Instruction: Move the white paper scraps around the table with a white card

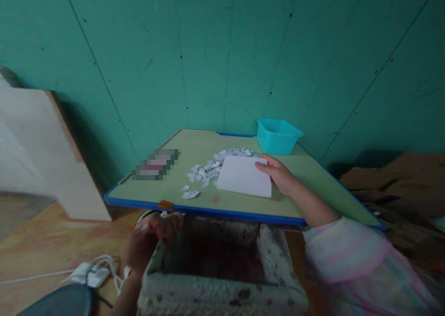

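My right hand (278, 172) grips the right edge of a white sheet or thin pad of paper (245, 176), thumb on top, tilted over the table. The paper's lower edge is just above the tabletop. Beside and behind it lies a loose pile of small torn paper scraps (208, 170), partly hidden by the sheet. My left hand (156, 230) is below the table's front edge, at the left rim of a stained, pale box-shaped bin (215, 283). Its fingers are curled, and whatever they hold is hard to see.
The green table (313, 186) has blue edging and stands against a green wall (225, 52). A turquoise basket (278, 137) sits at its back right, a blurred-out flat item (156, 164) at the left. White cables (107, 262) lie on the floor; cardboard (399, 181) is piled at right.
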A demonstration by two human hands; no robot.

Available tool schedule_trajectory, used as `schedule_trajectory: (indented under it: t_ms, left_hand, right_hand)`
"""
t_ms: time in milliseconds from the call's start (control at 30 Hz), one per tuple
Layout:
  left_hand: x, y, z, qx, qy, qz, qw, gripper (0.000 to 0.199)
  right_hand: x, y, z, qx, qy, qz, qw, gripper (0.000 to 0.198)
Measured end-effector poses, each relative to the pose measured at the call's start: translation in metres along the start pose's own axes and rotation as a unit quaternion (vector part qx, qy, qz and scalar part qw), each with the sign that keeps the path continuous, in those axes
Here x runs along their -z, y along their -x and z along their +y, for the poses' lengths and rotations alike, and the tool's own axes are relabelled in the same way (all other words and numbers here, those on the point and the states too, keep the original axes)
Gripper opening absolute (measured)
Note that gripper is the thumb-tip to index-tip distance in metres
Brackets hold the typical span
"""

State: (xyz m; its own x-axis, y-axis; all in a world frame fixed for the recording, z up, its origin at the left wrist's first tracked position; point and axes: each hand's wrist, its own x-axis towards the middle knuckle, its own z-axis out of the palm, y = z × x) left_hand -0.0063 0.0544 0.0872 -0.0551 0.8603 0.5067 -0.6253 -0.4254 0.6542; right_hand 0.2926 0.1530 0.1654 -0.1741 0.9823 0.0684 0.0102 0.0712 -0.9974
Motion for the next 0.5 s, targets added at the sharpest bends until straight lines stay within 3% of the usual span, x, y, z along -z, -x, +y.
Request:
schedule_trajectory:
  t_ms: [133,267,500]
  left_hand:
    - [0.000,0.002,-0.002,-0.013,0.016,-0.081,0.997,0.028]
    - [-0.003,0.005,-0.005,0.006,0.037,-0.047,0.998,0.027]
    - [-0.001,0.008,-0.012,-0.002,0.048,-0.051,0.998,0.029]
  right_hand:
    - [-0.001,0.001,0.004,-0.003,0.029,-0.018,0.999,0.037]
    - [-0.003,0.007,0.006,-0.021,0.044,-0.044,0.998,0.045]
    - [-0.001,0.017,0.008,-0.041,0.050,-0.029,0.997,0.053]
